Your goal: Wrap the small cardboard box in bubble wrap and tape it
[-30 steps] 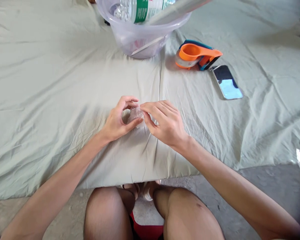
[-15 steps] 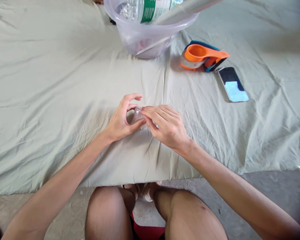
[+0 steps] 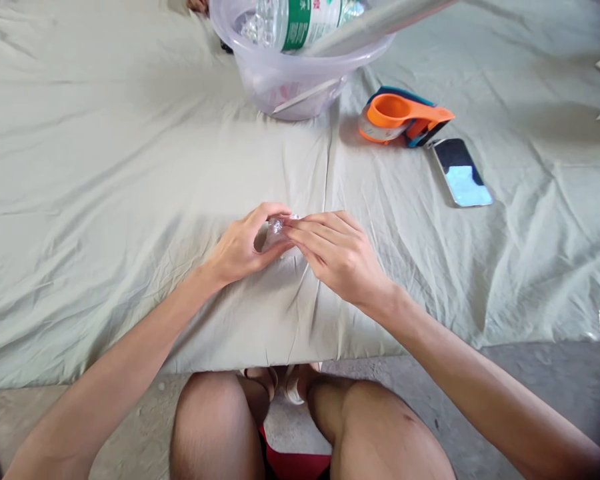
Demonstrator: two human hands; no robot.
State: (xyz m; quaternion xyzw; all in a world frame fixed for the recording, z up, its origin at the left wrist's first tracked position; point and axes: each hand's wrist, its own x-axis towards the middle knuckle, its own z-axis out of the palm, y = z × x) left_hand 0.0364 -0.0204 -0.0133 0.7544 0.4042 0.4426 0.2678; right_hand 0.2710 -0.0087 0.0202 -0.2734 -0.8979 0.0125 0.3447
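Between my hands, just above the cloth, is a small piece of clear, crinkled plastic (image 3: 276, 228), partly hidden by the fingers. My left hand (image 3: 245, 243) curves round its left side, with thumb below and fingers above closing on it. From the right, my right hand (image 3: 337, 250) pinches the plastic with its fingertips pressed together. The two hands nearly touch at the fingertips. Whether anything is inside the plastic I cannot tell.
A pale cloth (image 3: 105, 167) with wrinkles covers the table. At the back stands a translucent basin (image 3: 300, 83) holding a large plastic bottle (image 3: 310, 23) and a long rolled item. Right of it lie an orange tape dispenser (image 3: 410, 113) and a phone (image 3: 463, 173).
The fingers of my left hand have come down from a raised, spread pose onto the clear plastic. My right fingers have drawn closer together on it. The view has shifted slightly.
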